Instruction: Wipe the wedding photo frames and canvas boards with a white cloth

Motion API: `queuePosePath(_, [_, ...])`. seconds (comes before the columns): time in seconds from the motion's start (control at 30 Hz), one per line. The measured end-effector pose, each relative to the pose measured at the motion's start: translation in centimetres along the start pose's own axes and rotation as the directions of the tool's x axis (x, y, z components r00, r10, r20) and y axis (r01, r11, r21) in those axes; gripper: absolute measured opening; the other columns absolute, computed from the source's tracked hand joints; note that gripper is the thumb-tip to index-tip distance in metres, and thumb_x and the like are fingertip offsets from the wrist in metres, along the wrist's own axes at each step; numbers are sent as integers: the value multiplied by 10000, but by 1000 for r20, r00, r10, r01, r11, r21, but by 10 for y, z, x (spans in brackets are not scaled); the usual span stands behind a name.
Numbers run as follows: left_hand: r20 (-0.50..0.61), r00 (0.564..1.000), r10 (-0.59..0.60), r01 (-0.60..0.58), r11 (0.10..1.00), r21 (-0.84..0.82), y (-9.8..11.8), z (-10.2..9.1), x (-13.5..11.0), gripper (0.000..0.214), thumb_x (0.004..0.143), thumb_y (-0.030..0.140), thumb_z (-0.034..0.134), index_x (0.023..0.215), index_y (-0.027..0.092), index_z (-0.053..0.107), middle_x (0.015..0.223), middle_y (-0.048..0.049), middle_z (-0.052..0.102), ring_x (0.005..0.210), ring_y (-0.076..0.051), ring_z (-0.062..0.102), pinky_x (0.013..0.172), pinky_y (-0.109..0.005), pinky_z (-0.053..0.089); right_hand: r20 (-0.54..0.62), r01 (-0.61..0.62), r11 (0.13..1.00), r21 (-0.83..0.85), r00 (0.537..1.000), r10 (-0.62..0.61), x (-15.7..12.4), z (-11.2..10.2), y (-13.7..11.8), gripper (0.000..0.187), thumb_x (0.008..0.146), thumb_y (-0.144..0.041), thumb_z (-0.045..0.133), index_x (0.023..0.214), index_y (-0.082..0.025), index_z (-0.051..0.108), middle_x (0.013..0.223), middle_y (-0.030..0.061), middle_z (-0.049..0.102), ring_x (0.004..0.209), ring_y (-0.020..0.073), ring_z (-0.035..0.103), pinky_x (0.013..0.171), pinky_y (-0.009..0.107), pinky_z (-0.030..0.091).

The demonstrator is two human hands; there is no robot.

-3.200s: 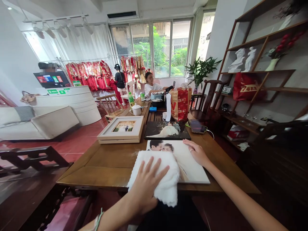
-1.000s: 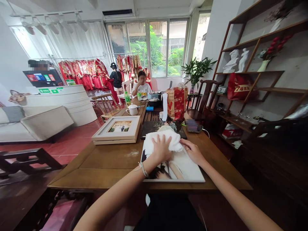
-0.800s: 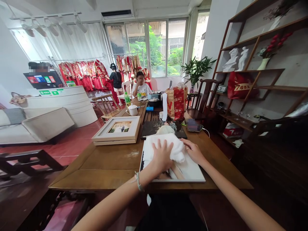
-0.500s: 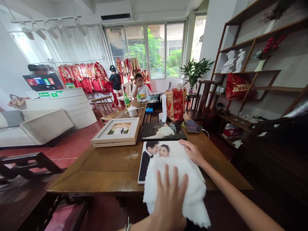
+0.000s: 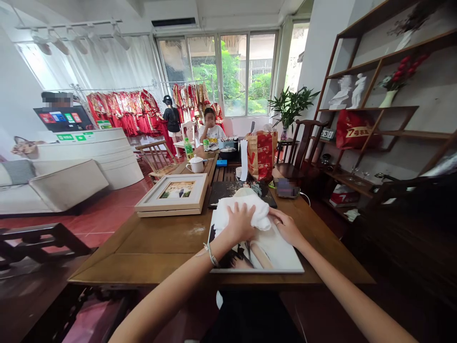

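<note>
My left hand (image 5: 240,222) lies spread on a white cloth (image 5: 262,215), pressing it against the upper part of a photo panel (image 5: 285,259). The cloth is bunched and covers the panel's top edge, reaching over a dark photo panel (image 5: 219,193) behind it. The nearer panel shows part of a printed portrait; its upper picture is hidden by the cloth and hand. At the panel's upper right corner rests my right hand (image 5: 287,228), fingers stretched out along the edge and a ring on one finger.
Framed pictures (image 5: 171,193) are stacked at left on the wooden table (image 5: 143,252). Farther back stand a white teapot (image 5: 195,165), a green bottle (image 5: 188,150) and a red paper bag (image 5: 262,155). A phone-like device (image 5: 286,188) with a cable lies at right. A person (image 5: 213,132) sits at the far end.
My left hand has pushed the cloth forward, from the panel's near edge to its far edge. The panel's lower picture is now uncovered. My right hand stays at the corner.
</note>
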State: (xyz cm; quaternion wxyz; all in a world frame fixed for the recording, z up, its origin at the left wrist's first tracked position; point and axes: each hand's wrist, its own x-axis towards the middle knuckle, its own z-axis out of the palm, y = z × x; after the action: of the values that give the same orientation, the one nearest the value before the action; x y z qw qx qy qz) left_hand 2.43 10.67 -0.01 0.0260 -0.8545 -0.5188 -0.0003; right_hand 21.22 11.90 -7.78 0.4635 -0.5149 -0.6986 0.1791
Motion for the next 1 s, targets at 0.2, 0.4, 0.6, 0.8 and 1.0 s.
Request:
queuePosePath(0.2, [14,991,132,-132,990,-40,34,17,-81,885,692,396,600,1430,218,146,1472,-151,172,1316,-439,64,1008,-641,92,11,4,998,57,1000,-5,0,0,0,417,700,-115,420,1015,-209,676,1157,69,642,1156,216,531,1023,444,355])
queuePosePath(0.4, [94,951,294,-284,953,-107,54,15,-132,966,689,496,611,1439,223,67,1492,-159,70,1319,-442,-5,1003,-659,86,-21,-21,997,68,1000,22,0,2,1,408,700,-115,420,991,-222,686,1146,54,647,1148,201,538,1041,433,341])
queuePosePath(0.6, [43,989,139,-139,990,0,42,2,-64,807,739,427,595,1417,214,213,1461,-156,215,1307,-429,142,999,-615,169,14,23,991,131,1000,-25,0,-3,1,341,694,-222,498,976,-217,689,1132,64,657,1127,248,549,993,431,388])
queuePosePath(0.8, [11,1000,-9,9,998,61,35,-1,-7,728,796,448,559,1409,212,246,1444,-153,263,1294,-408,209,977,-603,206,29,-57,988,144,998,53,-1,-3,0,380,691,-197,440,988,-193,677,1090,68,678,1022,258,599,858,395,469])
queuePosePath(1.0, [57,998,1,-6,996,86,65,4,-55,860,749,459,603,1433,151,182,1451,-208,205,1287,-483,141,966,-662,179,38,-3,985,173,999,-4,1,-3,8,346,701,-265,495,978,-207,695,1143,62,653,1117,269,551,975,434,399])
